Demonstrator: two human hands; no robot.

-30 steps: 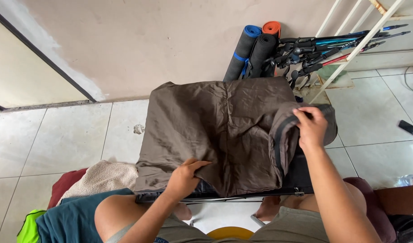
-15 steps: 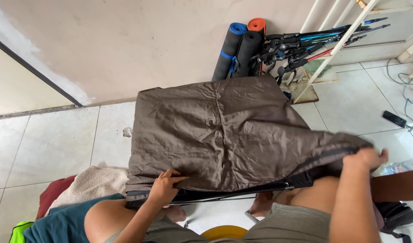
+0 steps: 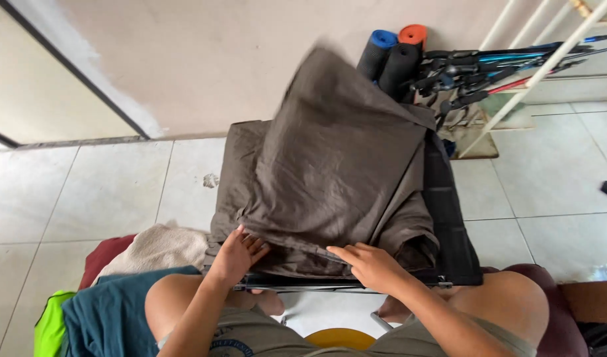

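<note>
Hands, left point(image 3: 236, 254) and right point(image 3: 368, 264), press flat on brown cloth point(image 3: 330, 172) above tiled floor point(image 3: 85, 192).

At far right we see rolled foam mats point(image 3: 396, 53), blue, orange and black, beside a bundle of poles point(image 3: 502, 66) and a white rack point(image 3: 535, 73). Near left, we find a beige towel point(image 3: 158, 248), teal cloth point(image 3: 112, 311) and a maroon cushion point(image 3: 102, 258).
</note>
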